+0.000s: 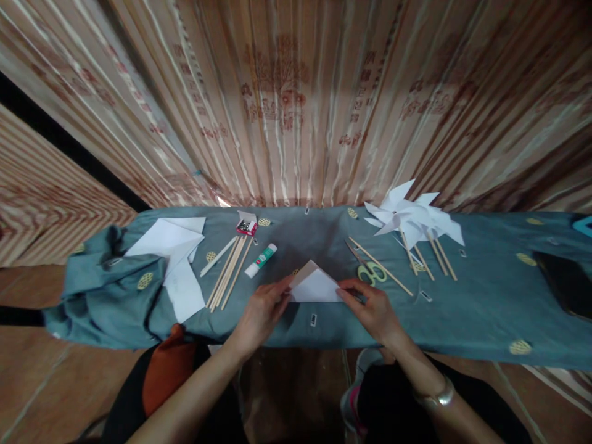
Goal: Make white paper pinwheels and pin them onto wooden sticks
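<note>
A white sheet of paper [315,287], folded into a triangle with its peak pointing away from me, is held just over the cloth. My left hand [264,309] pinches its left corner, and my right hand [370,306] pinches the right corner between thumb and fingers. To the left of the paper lies a green and white glue stick [261,260]. On the right, close to my right hand, are scissors with light green handles [372,273] and a single wooden stick [382,266].
Several paper pinwheels [414,216] on sticks lie at the back right. Left are wooden sticks [227,274], a small open red box [246,224] and white papers [173,243]. A dark phone [565,280] rests far right on the green cloth [485,314]. A striped curtain [300,111] hangs behind.
</note>
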